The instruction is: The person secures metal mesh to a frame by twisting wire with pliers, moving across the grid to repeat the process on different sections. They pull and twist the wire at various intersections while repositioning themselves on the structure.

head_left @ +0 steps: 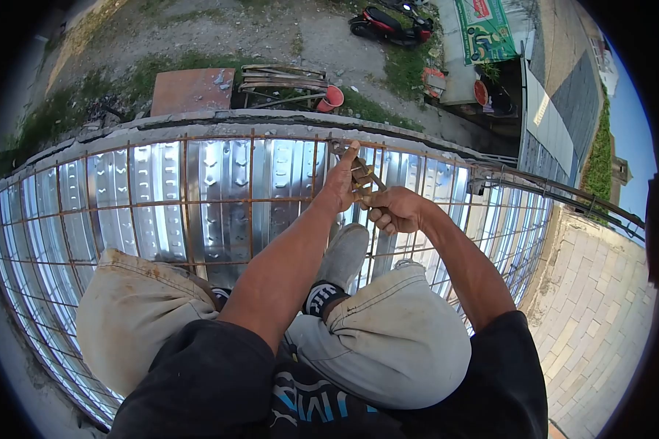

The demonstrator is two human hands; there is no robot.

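Both my hands meet over the far edge of a rusty rebar grid [250,168] lying above shiny corrugated metal decking [220,164]. My left hand [340,183] is closed around a dark metal tool [364,175] with yellowish parts, close to the bars at the edge. Just right of it, my right hand [394,208] has its fingers curled and pinched by the tool's lower end; what they hold is too small to make out. Below the hands, my grey shoe [344,256] rests on the grid.
A concrete ledge [271,130] runs along the far side. Beyond it on the ground are a brown board [192,91], a wooden stand [282,82], a red bucket [331,98] and a motorbike [392,26]. A block wall [593,293] stands at the right.
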